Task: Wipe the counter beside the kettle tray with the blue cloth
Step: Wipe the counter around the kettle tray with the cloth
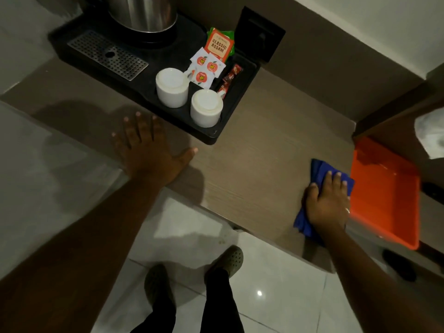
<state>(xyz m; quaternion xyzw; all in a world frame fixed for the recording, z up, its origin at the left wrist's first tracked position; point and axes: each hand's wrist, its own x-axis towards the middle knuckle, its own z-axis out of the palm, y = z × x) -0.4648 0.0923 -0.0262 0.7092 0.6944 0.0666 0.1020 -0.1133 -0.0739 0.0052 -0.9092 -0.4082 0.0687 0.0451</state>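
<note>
A black kettle tray (235, 99) sits at the back of the brown counter (259, 164), carrying a steel kettle (144, 13), two upturned white cups and tea sachets. My right hand (326, 203) presses flat on the blue cloth (319, 170) at the counter's right end, next to an orange tray. My left hand (149, 150) rests flat on the counter with fingers spread, just in front of the kettle tray's near-left side, holding nothing.
An orange plastic tray (389, 195) lies just right of the cloth, on a lower surface. A black wall socket plate (262, 34) is behind the kettle tray. The counter's front edge runs diagonally above a white tiled floor (276, 284), where my feet stand.
</note>
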